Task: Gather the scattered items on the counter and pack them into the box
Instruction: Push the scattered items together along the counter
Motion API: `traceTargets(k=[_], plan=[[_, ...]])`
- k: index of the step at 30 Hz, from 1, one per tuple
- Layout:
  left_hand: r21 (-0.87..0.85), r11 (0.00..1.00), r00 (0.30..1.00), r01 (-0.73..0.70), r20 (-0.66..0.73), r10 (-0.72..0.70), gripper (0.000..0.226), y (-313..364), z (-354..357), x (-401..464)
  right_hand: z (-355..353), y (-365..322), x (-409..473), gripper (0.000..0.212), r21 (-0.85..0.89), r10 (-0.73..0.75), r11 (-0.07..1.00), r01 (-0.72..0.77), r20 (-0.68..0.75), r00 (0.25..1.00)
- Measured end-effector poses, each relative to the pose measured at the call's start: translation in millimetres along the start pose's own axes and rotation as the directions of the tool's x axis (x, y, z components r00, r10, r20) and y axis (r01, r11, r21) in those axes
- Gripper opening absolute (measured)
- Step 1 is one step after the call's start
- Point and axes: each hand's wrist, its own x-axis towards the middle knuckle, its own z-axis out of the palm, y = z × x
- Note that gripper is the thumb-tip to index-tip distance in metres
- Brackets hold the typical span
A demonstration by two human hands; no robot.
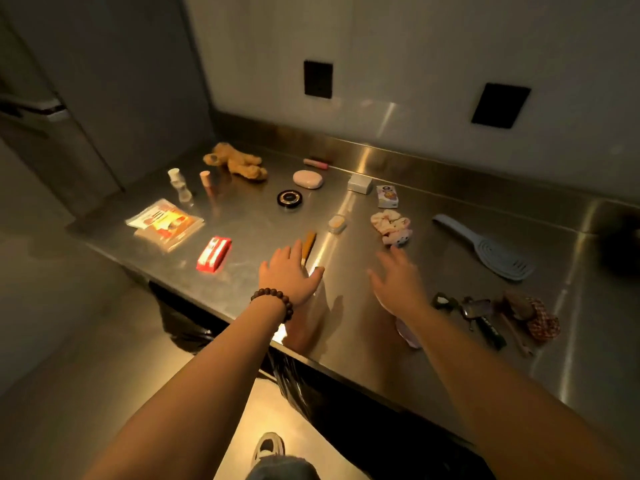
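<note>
Both hands, left (290,271) and right (398,282), reach flat-fingered over counter (363,341).

Two black wall plates (318,79) are sitting on the pale wall above the bench's back edge, a black bin bag (187,327) is hanging under its front edge, and a sneaker (268,448) is standing on the floor below.

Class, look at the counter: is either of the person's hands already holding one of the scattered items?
No. Both the left hand and the right hand hover open over the steel counter, fingers spread, gripping nothing.
</note>
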Motion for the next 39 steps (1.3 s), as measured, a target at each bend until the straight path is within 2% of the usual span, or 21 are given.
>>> traceTargets(k=[7, 16, 24, 27, 30, 33, 36, 39], plan=[[0.008, 0.97, 0.963, -0.243, 0.122, 0.24, 0.075, -48.2, -3.3, 62.6, 37.5, -48.8, 35.1, 0.052, 0.004, 0.218, 0.976, -0.218, -0.048, 0.975], [-0.055, 0.939, 0.915, -0.34, 0.212, 0.344, 0.077, -69.1, 2.9, 93.9, 57.6, -66.8, 44.5, 0.054, -0.09, 0.347, 0.931, -0.354, -0.086, 0.934], [-0.034, 0.917, 0.869, -0.397, 0.307, 0.387, 0.084, -68.8, 23.5, 90.2, 52.8, -44.2, 18.3, 0.057, -0.151, 0.413, 0.894, -0.423, -0.091, 0.906], [0.012, 0.927, 0.888, -0.374, 0.295, 0.354, 0.094, -65.1, 34.0, 82.0, 52.1, -34.4, -5.7, 0.06, -0.207, 0.438, 0.867, -0.454, -0.118, 0.891], [0.056, 0.933, 0.91, -0.354, 0.252, 0.33, 0.105, -61.9, 44.9, 70.6, 49.5, -24.8, -30.7, 0.067, -0.313, 0.481, 0.794, -0.52, -0.2, 0.854], [0.102, 0.942, 0.923, -0.319, 0.259, 0.285, 0.11, -58.9, 53.6, 65.5, 47.2, -15.3, -49.4, 0.074, -0.273, 0.56, 0.751, -0.6, -0.217, 0.8], [0.157, 0.942, 0.933, -0.297, 0.257, 0.251, 0.101, -59.2, 58.1, 62.5, 51.9, -9.2, -61.8, 0.074, -0.211, 0.594, 0.746, -0.632, -0.219, 0.774], [0.14, 0.931, 0.931, -0.337, 0.195, 0.307, 0.08, -59.0, 59.5, 60.5, 61.0, -5.5, -66.2, 0.065, -0.104, 0.602, 0.769, -0.631, -0.215, 0.769]])
